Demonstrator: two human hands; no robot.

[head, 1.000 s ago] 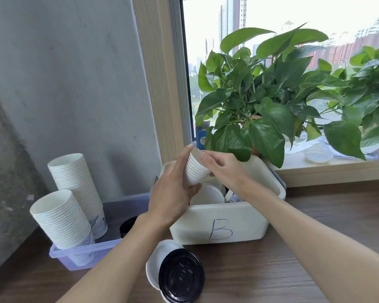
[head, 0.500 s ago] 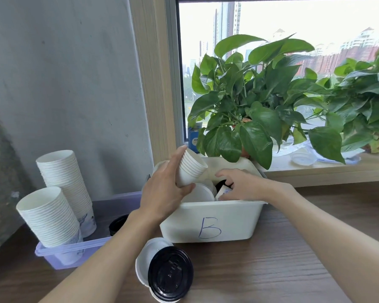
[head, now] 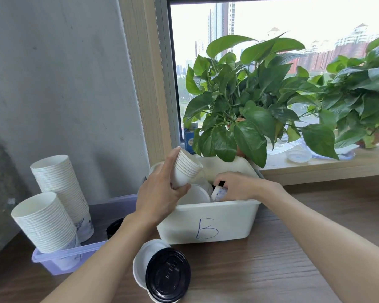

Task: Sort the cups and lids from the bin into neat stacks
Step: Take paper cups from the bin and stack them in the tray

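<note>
Wood desk under a window, grey wall past my left hand (head: 160,193). That hand grips a short cup stack (head: 187,171) over the bin (head: 206,224), thumb across the near side and fingers behind. The stack's long axis is tilted: mouth up and toward my right hand, base down in the palm.

Right hand (head: 236,185) is inside the bin, just right of the stack, fingers curled down onto a printed cup (head: 219,193). That cup is tipped over with its rim toward the left hand; I can't tell how firm the pinch is. A white lid (head: 194,195) lies flat in the bin between both hands.

Nearer than the left wrist, a black lid (head: 167,274) sits on the desk overlapping a white one (head: 143,259), both facing up. Left of my left forearm, a purple tray (head: 74,256) holds two tall stacks (head: 57,186), mouths up, leaning slightly left. Plant (head: 239,106) on the sill beyond the right hand.
</note>
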